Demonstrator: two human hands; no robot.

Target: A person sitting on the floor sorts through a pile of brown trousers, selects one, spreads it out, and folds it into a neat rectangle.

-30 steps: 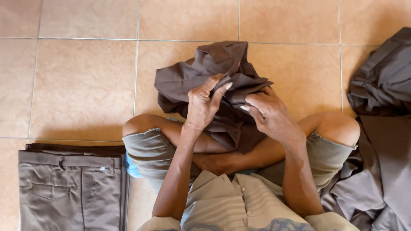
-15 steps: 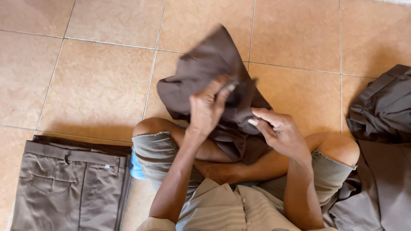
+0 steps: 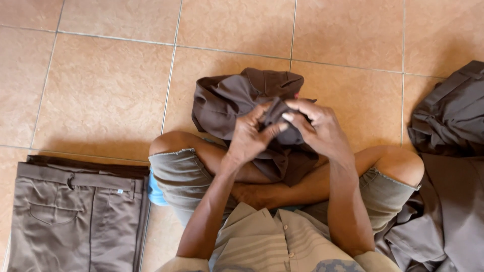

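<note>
I sit cross-legged on a tiled floor with a crumpled dark brown garment (image 3: pixel 237 98) bunched over my shins. Both hands meet at a fold of that cloth in front of me. My left hand (image 3: pixel 249 133) pinches the fabric from the left with its fingers curled around it. My right hand (image 3: pixel 315 128) grips the same fold from the right, fingertips pressed into it. The lower part of the garment hangs down between my knees.
A folded pair of brown trousers (image 3: pixel 75 211) lies flat on the floor at my left. A heap of more brown garments (image 3: pixel 448 166) sits at my right, beside my knee. Tan floor tiles (image 3: pixel 101 95) stretch ahead.
The raised cloth has dropped down into a bunch on my legs. My right hand has moved up to join the left on the same fold.
</note>
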